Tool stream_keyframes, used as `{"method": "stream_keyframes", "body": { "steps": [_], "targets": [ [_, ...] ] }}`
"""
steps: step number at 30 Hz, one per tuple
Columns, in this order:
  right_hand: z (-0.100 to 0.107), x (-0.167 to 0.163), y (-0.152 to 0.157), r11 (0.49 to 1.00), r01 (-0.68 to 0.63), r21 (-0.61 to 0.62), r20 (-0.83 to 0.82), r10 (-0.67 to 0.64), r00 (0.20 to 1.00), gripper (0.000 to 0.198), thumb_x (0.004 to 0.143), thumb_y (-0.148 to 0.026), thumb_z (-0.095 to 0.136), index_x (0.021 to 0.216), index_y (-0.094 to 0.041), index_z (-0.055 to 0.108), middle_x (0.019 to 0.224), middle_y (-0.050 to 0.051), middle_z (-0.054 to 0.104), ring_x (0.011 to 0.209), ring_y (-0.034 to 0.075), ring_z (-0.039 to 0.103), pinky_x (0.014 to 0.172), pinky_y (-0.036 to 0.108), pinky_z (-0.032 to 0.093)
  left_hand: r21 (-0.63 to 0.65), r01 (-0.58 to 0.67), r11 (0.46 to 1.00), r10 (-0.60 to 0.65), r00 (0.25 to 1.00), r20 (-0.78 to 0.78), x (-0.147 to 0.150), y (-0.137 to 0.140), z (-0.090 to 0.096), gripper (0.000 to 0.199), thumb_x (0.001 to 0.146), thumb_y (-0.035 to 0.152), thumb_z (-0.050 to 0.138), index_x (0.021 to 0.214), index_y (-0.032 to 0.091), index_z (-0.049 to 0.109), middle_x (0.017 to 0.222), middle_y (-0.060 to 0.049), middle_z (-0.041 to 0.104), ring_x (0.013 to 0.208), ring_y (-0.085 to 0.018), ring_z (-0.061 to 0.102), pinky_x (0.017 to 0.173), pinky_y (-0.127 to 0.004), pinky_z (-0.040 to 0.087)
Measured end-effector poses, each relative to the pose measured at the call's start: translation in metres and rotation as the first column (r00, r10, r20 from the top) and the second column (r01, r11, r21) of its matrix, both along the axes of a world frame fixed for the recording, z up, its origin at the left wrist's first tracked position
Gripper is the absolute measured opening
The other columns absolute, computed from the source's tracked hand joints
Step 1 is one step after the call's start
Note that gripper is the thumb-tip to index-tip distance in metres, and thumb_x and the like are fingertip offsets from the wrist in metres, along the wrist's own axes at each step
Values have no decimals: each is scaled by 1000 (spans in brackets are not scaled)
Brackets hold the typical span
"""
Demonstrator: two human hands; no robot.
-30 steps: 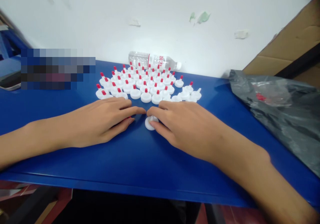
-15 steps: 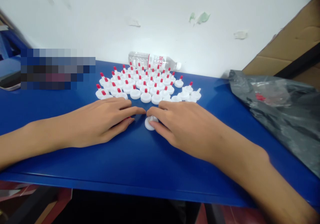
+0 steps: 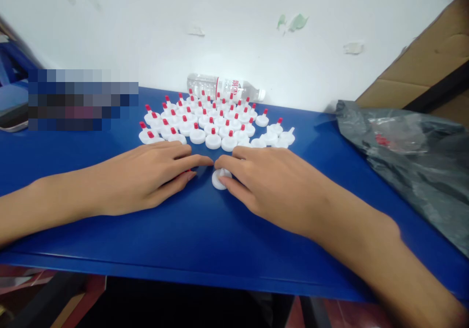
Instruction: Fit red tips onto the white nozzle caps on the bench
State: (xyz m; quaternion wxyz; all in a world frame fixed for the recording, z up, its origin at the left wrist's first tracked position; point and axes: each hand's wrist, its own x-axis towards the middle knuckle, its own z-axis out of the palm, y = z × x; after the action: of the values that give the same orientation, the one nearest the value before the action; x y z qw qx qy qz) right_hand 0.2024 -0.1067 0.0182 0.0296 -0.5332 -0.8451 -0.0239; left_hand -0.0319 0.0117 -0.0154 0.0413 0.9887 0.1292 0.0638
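Observation:
On the blue table, a white round nozzle cap (image 3: 219, 180) without a red tip sits between the thumb and index finger of my right hand (image 3: 278, 186). My left hand (image 3: 157, 174) rests palm down, index finger stretched toward the right fingertips and thumb apart from it. A sliver of red shows beside the left thumb; the rest of that thing is hidden. Just beyond both hands stand several white nozzle caps with red tips (image 3: 213, 139), closely grouped. Some white caps without red tips (image 3: 287, 136) lie at the group's right side.
A clear plastic bottle (image 3: 205, 86) lies against the white wall behind the caps. To the right is a grey plastic bag (image 3: 414, 181), with a small clear bag of red pieces (image 3: 399, 135) on it. Cardboard (image 3: 432, 59) stands at the far right; a blurred patch covers the left back.
Both hands and the caps keep their places. The view has shifted very slightly.

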Motion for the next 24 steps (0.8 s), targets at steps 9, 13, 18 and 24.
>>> {"method": "stream_keyframes", "body": {
  "steps": [9,13,18,24],
  "targets": [
    [-1,-1,0,1000,0,11,10,0,1000,26,109,-29,43,114,-20,66,95,3,69,67,15,56,57,33,23,-5,-1,1000,1,1000,7,0,0,2,38,108,31,40,142,26,58,103,-7,66,92,-23,64,81,-32,48],
    [-1,-1,-1,1000,-7,20,5,6,1000,25,108,-29,44,112,-20,67,94,3,68,66,15,56,57,34,23,6,2,1000,-2,1000,-13,-1,1,2,39,109,32,38,143,26,56,104,-7,65,92,-22,64,83,-33,49],
    [0,-1,0,1000,-7,8,1,7,1000,24,108,-28,44,111,-20,67,94,3,69,68,15,57,57,33,24,-5,-10,1000,10,1000,-13,0,1,2,38,108,32,39,142,27,57,104,-7,65,92,-22,64,83,-34,49],
    [1,0,0,1000,-4,4,0,4,1000,25,108,-29,43,112,-20,66,94,3,69,68,15,58,57,33,23,9,2,1000,-2,1000,-6,0,0,1,38,109,32,38,141,26,57,102,-7,65,91,-21,64,81,-33,50]
  ]
}}
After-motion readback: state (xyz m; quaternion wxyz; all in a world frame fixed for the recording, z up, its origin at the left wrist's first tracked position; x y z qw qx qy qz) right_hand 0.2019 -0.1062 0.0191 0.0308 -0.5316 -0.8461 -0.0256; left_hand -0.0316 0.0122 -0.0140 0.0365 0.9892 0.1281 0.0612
